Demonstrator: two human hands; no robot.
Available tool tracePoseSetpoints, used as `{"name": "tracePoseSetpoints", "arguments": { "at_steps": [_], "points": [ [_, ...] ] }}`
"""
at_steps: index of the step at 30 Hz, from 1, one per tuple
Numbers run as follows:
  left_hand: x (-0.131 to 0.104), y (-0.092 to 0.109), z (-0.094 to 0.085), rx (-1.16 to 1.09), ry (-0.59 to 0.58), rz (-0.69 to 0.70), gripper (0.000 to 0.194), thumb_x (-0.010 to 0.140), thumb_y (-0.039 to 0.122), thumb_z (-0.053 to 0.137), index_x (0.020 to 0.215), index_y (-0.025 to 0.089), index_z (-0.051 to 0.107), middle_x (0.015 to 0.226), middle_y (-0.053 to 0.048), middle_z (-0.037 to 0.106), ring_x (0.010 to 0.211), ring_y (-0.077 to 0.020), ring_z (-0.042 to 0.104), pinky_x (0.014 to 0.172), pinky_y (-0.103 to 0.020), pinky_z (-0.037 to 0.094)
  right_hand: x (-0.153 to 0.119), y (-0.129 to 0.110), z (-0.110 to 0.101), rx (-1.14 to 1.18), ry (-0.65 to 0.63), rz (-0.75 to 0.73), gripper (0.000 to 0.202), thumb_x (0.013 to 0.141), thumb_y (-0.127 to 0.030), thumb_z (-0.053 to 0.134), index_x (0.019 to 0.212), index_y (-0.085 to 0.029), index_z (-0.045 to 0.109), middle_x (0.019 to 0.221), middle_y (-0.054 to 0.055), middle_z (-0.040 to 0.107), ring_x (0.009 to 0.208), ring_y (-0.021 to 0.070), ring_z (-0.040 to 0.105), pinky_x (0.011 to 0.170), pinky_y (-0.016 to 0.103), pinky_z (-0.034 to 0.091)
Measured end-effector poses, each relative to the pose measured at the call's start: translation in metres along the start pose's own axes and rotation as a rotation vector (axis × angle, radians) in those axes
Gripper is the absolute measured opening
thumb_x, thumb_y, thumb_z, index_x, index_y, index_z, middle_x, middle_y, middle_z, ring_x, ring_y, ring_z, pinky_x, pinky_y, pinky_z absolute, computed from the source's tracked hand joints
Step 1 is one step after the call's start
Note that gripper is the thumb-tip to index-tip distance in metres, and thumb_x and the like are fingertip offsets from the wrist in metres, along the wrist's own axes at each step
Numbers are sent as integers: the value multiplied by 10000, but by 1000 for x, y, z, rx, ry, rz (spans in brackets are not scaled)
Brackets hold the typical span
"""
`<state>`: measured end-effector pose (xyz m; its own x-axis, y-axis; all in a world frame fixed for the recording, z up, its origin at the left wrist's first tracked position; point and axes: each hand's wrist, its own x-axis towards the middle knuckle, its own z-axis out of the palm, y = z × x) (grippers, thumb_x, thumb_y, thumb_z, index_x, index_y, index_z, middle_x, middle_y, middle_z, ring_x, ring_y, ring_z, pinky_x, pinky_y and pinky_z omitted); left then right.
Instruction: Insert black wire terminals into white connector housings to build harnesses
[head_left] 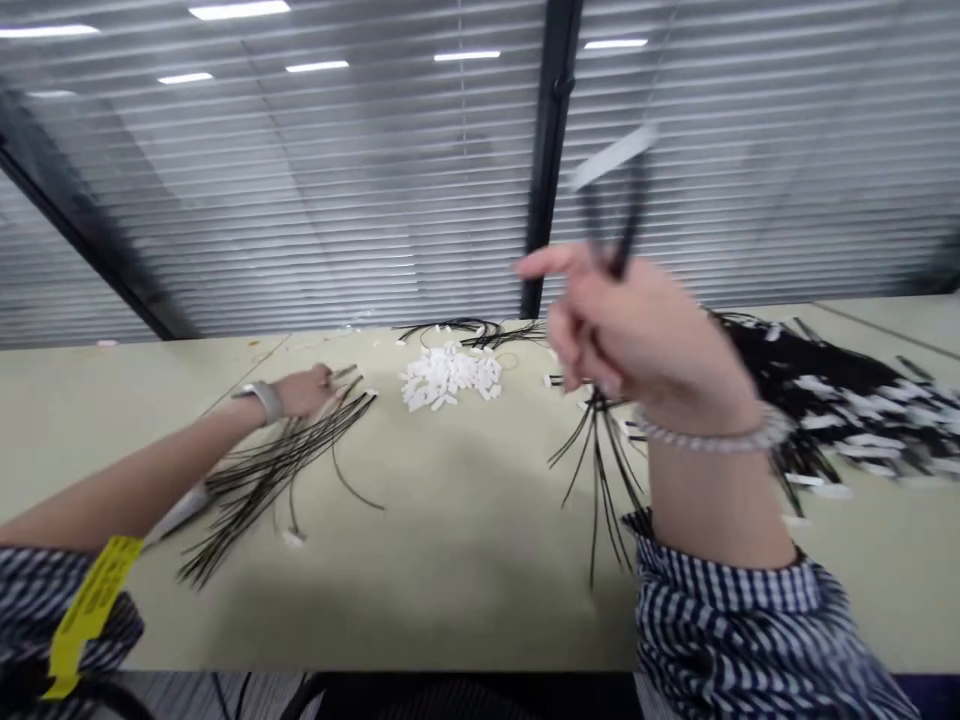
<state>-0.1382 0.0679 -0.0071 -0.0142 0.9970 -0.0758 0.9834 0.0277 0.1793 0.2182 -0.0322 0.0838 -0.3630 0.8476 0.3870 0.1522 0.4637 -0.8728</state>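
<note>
My right hand (pixel 626 330) is raised over the right half of the table, closed round a bundle of black wires (pixel 598 470). The wires hang below the fist, and a blurred white connector (pixel 613 158) tops the dark loop above it. On the left, my left hand (pixel 304 392) touches the upper end of a spread of black wires (pixel 285 460); its fingertips are partly hidden, so its grip is unclear. Small white connectors (pixel 371 393) sit at those wire ends. Between the hands lies a pile of small white connectors (pixel 450 375).
A large heap of black wires with white connectors (pixel 862 410) covers the table's right side. More black wires (pixel 487 333) lie at the back edge. Behind the table (pixel 450 560) are window blinds (pixel 360 200). A yellow tag (pixel 94 605) hangs by the left sleeve.
</note>
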Motion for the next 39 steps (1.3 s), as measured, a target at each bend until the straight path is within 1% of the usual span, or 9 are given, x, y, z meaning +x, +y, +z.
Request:
{"name": "tracePoseSetpoints", "arguments": {
  "at_steps": [3,5,8,12,15,19,23,33,39],
  "points": [
    [-1,20,23,-94,-23,47,604,753,479,586,1198,80,504,1125,-178,613,1014,-286,593,867,-441,441,-9,12,18,-85,-235,146,477,871,-561,366,1094,-163,504,502,-52,520,313,27,392,339,153,402],
    [-13,38,14,-190,11,137,790,681,547,602,1271,47,442,1271,-234,510,1167,-364,482,926,-428,405,-13,22,28,-110,-318,198,511,877,-583,315,1050,-145,514,489,-59,486,322,31,397,378,165,438],
    [-49,76,-14,-381,34,343,638,842,580,301,1356,204,328,1339,-104,481,1123,-238,540,880,-328,459,-18,32,37,-162,-443,253,522,904,-568,214,1020,-148,501,488,-73,448,314,28,371,437,192,483],
    [-101,130,-27,-696,-115,675,461,823,449,503,1209,199,478,884,-52,667,702,-159,633,591,-263,518,-23,35,44,-299,-520,270,531,907,-566,168,982,-154,495,514,-54,473,344,47,428,426,196,457],
    [-122,148,-14,-843,-124,629,180,829,331,516,891,179,589,580,19,589,526,-112,571,465,-206,474,-34,35,44,-516,-442,216,480,910,-544,210,964,-160,492,618,-4,534,475,87,514,467,213,429],
    [-139,137,14,-1079,-337,551,70,739,206,616,770,148,591,661,-3,645,631,-103,612,630,-212,502,-63,47,38,-843,-362,94,318,918,-373,333,913,-140,550,729,75,563,688,183,546,643,320,405],
    [-143,117,46,-1229,-612,364,236,769,336,565,874,125,586,830,-65,658,772,-154,640,715,-278,504,-74,74,28,-917,-485,6,343,831,-416,525,1050,-157,573,954,97,599,864,199,559,754,323,413],
    [-119,102,108,-1253,-514,125,233,775,262,543,960,163,442,661,48,497,575,-104,558,506,-227,457,70,180,80,-916,-279,75,271,863,-364,504,949,-117,576,940,52,586,914,159,549,835,374,436],
    [-121,97,109,-1281,-478,161,268,783,335,535,970,149,483,689,18,535,615,-116,536,547,-243,458,77,204,92,-819,-247,111,224,847,-331,536,888,-116,581,936,46,582,906,153,549,827,370,446]
  ]
}}
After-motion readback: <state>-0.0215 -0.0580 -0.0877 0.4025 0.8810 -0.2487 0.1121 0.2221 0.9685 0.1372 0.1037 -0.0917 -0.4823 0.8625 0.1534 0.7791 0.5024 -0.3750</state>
